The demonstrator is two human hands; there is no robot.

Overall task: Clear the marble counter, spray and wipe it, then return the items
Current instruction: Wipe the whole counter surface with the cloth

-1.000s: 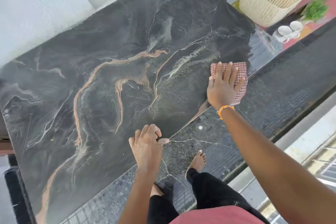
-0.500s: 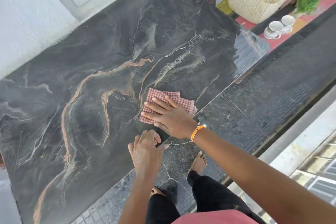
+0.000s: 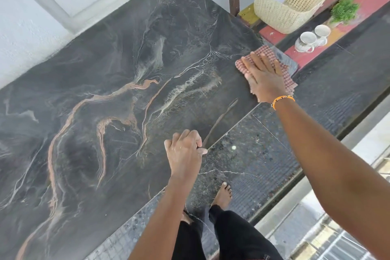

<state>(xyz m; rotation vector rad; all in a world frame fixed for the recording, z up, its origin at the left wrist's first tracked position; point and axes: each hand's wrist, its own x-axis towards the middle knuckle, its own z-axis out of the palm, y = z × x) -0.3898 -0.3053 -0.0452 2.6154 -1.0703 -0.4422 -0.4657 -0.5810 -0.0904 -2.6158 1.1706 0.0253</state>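
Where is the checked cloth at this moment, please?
In the head view, the checked cloth lies flat under the right hand at the far right corner of the marble counter, just before the two white cups.

Checked cloth (image 3: 283, 69) flat on marble counter (image 3: 118, 95)

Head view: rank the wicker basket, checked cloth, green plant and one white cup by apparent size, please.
1. wicker basket
2. checked cloth, partly under the right hand
3. green plant and the nearer white cup: too alike to rank.
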